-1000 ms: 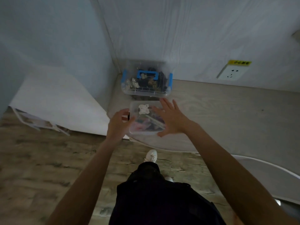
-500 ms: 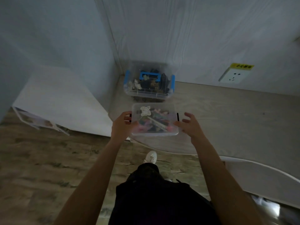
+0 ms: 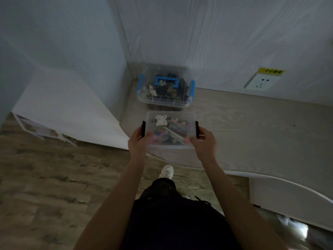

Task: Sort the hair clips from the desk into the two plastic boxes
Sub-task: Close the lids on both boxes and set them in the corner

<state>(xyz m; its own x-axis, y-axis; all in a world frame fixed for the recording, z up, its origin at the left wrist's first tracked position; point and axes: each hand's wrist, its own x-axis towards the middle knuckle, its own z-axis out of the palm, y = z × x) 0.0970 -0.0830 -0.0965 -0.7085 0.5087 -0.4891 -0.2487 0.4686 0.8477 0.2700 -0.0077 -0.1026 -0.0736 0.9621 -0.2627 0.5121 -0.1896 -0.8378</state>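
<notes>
Head view, item by item. Near box (image 3: 171,130): clear plastic, lid on, black latches at both ends, coloured hair clips (image 3: 173,135) showing through it; it is sitting at the front edge of the counter (image 3: 252,134). My left hand (image 3: 137,144) is curling around its left end by the latch, as it was a second ago. My right hand (image 3: 204,144), which was lying flat on the lid a second ago and hovering open half a second ago, is now closing on the right end by the other latch. Far box (image 3: 164,87): clear, blue handle and clasps, darker clips inside, standing just behind the near one in the corner. No loose clips are showing on the counter, so I am judging the sorting finished and the closing-up under way.
</notes>
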